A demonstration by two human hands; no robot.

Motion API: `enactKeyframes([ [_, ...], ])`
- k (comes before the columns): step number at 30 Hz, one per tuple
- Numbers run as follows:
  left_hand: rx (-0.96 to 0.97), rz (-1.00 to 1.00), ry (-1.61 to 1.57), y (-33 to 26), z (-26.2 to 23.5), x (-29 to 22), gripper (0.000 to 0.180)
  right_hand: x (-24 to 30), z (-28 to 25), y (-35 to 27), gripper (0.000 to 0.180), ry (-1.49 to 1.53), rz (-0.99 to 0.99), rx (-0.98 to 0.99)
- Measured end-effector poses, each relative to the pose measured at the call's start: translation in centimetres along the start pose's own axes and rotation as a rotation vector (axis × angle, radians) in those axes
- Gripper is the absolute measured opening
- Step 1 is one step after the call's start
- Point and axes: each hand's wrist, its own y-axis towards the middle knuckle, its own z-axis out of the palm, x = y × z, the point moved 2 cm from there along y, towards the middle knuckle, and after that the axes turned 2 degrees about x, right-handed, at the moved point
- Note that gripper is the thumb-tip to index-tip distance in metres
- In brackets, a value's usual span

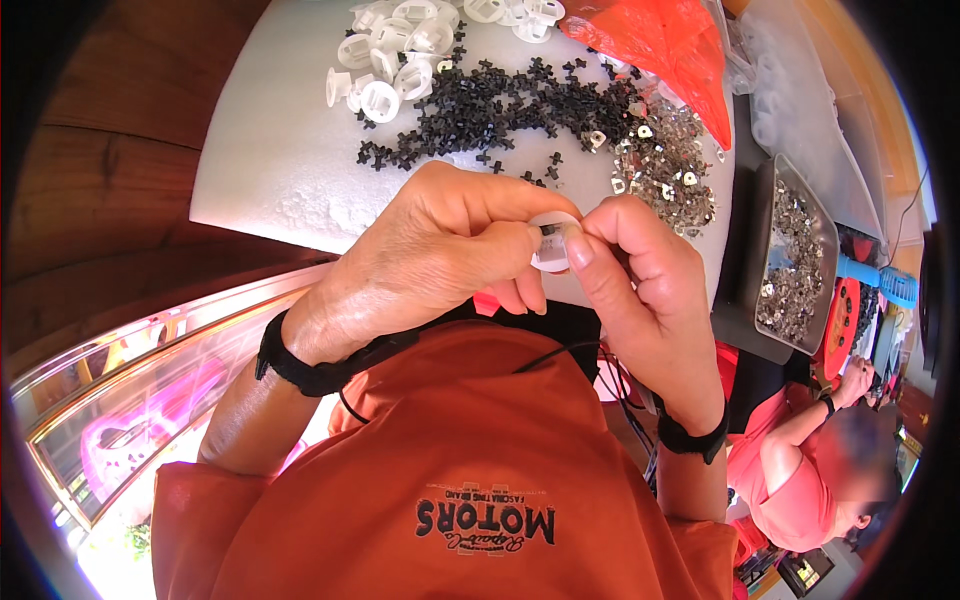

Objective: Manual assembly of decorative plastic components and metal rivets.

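Observation:
Between my two hands is a small white round plastic part with a dark slot in its middle. My left hand pinches its left edge with thumb and forefinger. On the opposite edge, the thumb and forefinger of my right hand are closed on the same part. Just beyond my fingers, black cross-shaped plastic pieces lie in a loose heap on the white work surface. More white round flanged parts are piled at the far left. Small shiny metal clips are scattered to the right of the black heap.
A red plastic bag lies at the far side. To the right, a metal tray holds more small metal pieces, with a blue plastic basket past it. A co-worker's hand is at a red tray.

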Motion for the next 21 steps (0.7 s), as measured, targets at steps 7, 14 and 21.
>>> enactKeyframes([
  [7,-0.04,-0.015,-0.004,0.3,0.3,0.1,0.023,-0.1,-0.2,0.1,0.015,-0.028,0.025,-0.015],
  [14,-0.014,-0.004,0.038,0.6,0.5,0.2,0.018,0.0,-0.2,0.3,0.012,0.016,-0.018,-0.003],
  [21,0.052,0.062,-0.023,0.7,1.5,1.6,0.034,0.2,-1.7,-0.8,0.009,0.154,0.036,-0.001],
])
